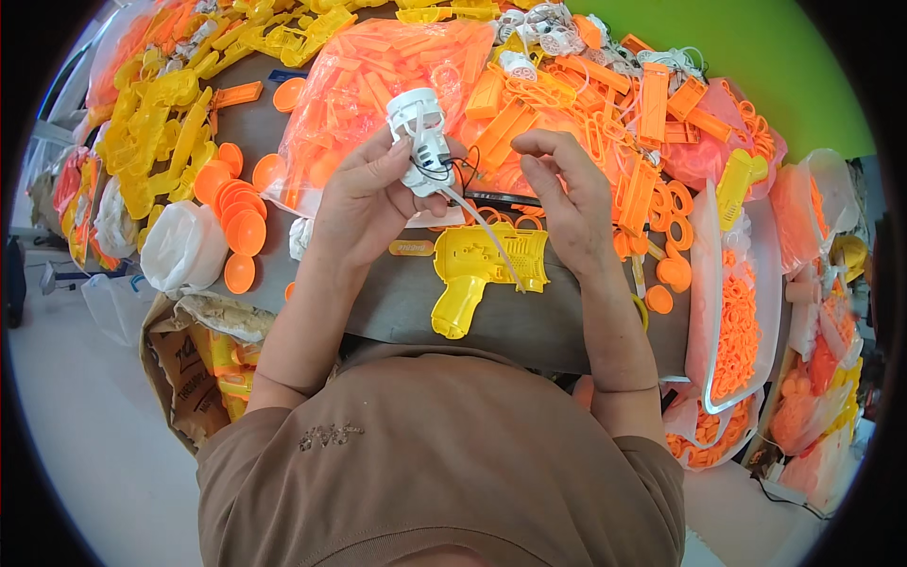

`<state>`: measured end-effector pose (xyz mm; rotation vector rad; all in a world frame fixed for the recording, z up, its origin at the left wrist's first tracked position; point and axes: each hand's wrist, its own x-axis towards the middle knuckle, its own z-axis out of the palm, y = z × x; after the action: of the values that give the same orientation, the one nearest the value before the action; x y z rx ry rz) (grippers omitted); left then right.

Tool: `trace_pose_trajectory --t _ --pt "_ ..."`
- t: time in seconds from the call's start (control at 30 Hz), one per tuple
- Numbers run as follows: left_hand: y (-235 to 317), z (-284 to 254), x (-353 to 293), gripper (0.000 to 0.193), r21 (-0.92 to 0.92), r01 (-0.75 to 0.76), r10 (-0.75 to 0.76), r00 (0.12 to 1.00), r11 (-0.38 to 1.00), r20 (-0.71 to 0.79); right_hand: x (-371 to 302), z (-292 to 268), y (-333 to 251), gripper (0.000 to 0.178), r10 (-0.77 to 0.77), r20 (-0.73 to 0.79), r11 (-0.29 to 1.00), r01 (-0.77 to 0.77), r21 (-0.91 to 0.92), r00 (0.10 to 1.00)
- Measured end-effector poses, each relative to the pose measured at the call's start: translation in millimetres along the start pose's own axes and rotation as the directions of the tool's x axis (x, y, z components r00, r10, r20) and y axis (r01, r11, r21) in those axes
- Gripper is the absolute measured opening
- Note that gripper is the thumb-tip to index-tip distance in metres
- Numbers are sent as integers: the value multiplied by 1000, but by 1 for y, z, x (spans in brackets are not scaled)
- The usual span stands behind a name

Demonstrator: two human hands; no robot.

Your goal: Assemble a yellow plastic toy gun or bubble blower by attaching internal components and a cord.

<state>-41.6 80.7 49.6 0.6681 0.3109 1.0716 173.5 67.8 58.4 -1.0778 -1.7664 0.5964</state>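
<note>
My left hand point(364, 194) is closed around a white plastic motor unit point(416, 123) with a round top and thin black wires. From this unit a white cable point(487, 231) runs down across a yellow toy-gun shell half point(482, 269). The shell lies on the grey table with its inner side up and its handle toward me. To the right of the unit, my right hand point(572, 203) is raised with thumb and fingers apart and nothing visible between them. Just left of the shell is a small orange oblong piece point(411, 248).
Clear bags of orange parts point(368, 85) fill the table's far side. Yellow shells point(156, 142) and orange discs point(241, 213) lie at left, beside a white bag point(184, 248). A tray of small orange pieces point(737, 331) stands at right; a paper bag point(184, 369) is at lower left.
</note>
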Motion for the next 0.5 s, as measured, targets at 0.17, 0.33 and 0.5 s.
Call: trace_pose_trajectory --t 0.17,0.33,0.5 --pt "4 -7 3 36 -53 13 -13 1000 999 -1 -3 -5 -5 14 314 138 906 -340 253 939" --pt "3 -10 4 36 -99 29 -27 999 995 22 -15 15 -13 19 349 341 808 -464 363 873" --pt "-1 -8 4 38 -193 80 -66 995 978 77 -19 34 -15 27 361 315 802 -465 375 878"
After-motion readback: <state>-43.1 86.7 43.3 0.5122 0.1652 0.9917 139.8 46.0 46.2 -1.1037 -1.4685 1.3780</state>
